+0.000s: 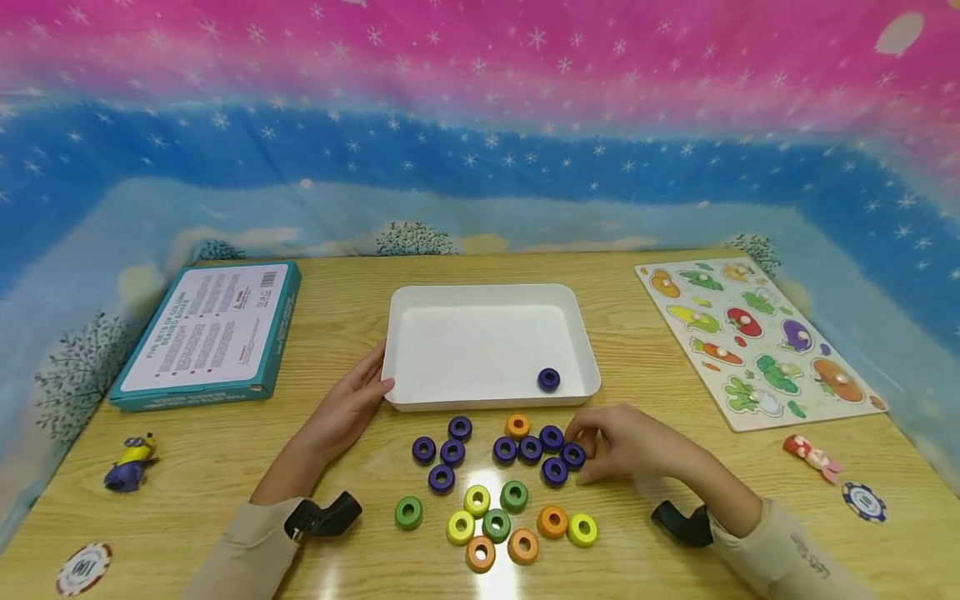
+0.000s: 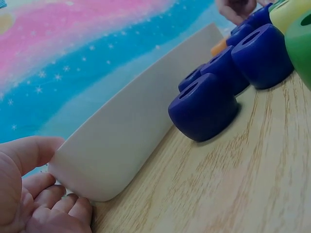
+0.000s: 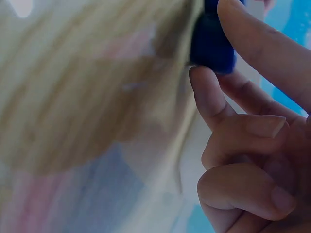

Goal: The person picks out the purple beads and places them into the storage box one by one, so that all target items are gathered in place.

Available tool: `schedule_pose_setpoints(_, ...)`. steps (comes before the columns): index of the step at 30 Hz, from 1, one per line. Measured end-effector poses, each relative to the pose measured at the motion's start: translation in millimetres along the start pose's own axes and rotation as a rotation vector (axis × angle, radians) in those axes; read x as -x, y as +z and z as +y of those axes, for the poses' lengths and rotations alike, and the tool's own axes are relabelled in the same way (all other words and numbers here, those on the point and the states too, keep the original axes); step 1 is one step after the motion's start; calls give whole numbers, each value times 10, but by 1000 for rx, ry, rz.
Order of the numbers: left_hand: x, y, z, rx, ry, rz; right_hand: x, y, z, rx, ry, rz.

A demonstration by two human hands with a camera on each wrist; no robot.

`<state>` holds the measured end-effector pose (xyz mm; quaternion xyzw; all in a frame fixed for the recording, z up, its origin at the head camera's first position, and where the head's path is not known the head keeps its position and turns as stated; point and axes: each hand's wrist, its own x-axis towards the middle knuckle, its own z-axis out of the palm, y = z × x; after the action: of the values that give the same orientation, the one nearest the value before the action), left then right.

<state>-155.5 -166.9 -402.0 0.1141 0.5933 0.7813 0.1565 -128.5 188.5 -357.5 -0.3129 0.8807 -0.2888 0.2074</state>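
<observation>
A white tray (image 1: 487, 350) lies on the table with one dark blue bead (image 1: 549, 380) inside, near its front right corner. At the tray's left front corner, my left hand (image 1: 349, 410) holds the wall, thumb at the rim and fingers curled against the outside (image 2: 51, 194). My right hand (image 1: 626, 442) is in front of the tray, thumb and fingers around a ring-shaped dark blue bead (image 1: 573, 456) at the right end of a cluster. In the right wrist view that bead (image 3: 213, 46) sits between the thumb and fingertips; the lower fingers are curled in.
More dark blue beads (image 1: 452, 452) and an orange bead (image 1: 517, 426) lie before the tray. Nearer are green (image 1: 408, 512), yellow (image 1: 582, 530) and orange beads (image 1: 480, 553). A teal box (image 1: 210, 333) stands left; a vegetable puzzle board (image 1: 757, 342) lies right, with small figures and chips at the sides.
</observation>
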Motion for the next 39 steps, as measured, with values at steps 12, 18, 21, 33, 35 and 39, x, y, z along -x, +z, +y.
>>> schedule_pose_setpoints(12,15,-28,-27,-2,57,-57,16,-103,-41,73,19,35)
schedule_pose_setpoints(18,12,2,-5,5,26,-26,-104,-354,-45,118,-30,185)
schedule_pose_setpoints(21,6,2,-6,14,14,-17,-257,-452,6,113,-39,256)
schedule_pose_setpoints(33,1,-4,-3,17,29,-29,-784,-511,93,296,152,232)
schedule_pose_setpoints(35,3,-5,-7,17,25,-23,-815,-506,98,341,167,223)
schedule_pose_setpoints(39,9,-4,-6,21,11,1,-856,-483,124,378,176,201)
